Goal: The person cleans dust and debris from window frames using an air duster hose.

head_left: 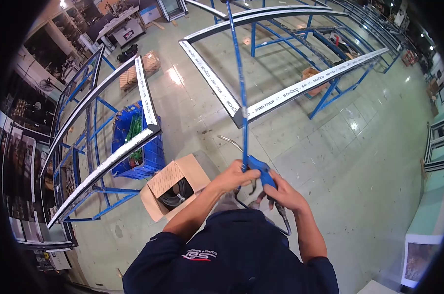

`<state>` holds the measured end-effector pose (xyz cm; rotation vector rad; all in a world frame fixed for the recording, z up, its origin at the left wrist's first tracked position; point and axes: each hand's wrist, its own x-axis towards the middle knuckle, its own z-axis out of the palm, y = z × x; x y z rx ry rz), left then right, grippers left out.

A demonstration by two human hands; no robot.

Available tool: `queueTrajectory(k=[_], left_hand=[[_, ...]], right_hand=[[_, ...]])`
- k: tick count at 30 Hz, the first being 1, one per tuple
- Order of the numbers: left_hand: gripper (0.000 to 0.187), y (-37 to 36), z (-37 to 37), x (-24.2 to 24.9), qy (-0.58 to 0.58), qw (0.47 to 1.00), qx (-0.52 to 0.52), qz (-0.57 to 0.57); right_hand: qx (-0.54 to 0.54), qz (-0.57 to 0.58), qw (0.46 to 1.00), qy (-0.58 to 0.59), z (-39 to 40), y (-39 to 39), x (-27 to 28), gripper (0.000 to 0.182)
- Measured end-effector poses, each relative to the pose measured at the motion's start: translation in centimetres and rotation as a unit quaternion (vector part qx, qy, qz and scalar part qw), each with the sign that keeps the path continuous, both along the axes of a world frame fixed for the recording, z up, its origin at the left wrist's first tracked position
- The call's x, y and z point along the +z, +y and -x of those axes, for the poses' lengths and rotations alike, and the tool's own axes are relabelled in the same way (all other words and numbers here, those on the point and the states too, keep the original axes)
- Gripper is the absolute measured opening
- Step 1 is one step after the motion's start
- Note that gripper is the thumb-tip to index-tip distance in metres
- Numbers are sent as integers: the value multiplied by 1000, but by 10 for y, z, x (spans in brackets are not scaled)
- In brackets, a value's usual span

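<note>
A blue air blow gun (263, 172) with a thin curved metal nozzle is held in front of my body. My right hand (286, 193) is wrapped around its handle. My left hand (233, 176) closes on a blue air hose (242, 88), which drops from overhead right beside the gun; the left fingertips also meet the gun's blue body. Below the hands, a dark length of hose loops near the gun's metal fitting (281, 211).
Ahead, a white-taped frame (300, 86) lies on blue trestles. Another taped frame (101, 164) stands left, by a blue crate (153, 158) holding green material. An opened cardboard box (197, 171) with coiled black material sits on the floor near my left arm. Window frames (436, 142) lean at right.
</note>
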<state>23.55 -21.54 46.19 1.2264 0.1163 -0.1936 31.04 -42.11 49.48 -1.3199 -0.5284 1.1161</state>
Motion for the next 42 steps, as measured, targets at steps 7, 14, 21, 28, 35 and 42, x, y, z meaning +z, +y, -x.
queueTrajectory(k=[7,14,21,28,35,42], left_hand=[[42,90,16,-9,-80,940,328,-53],[39,189,18,-32,-73,908,380,160],[42,223,-9,-62,-47,894,381,232],[41,253,-23,-54,-97,926,316,181],[47,272,-35,-4,-171,920,312,162],[41,263,-55,12,-137,907,363,165]], right_hand=[[-65,102,992,-36,-62,-25,-23,27],[-111,298,929,-189,-70,20,-98,37],[-117,368,871,-305,-161,109,-83,41],[-81,312,887,-332,-243,235,-77,44],[-41,294,879,-373,-304,330,-63,51],[137,362,857,-339,-327,228,-39,48]])
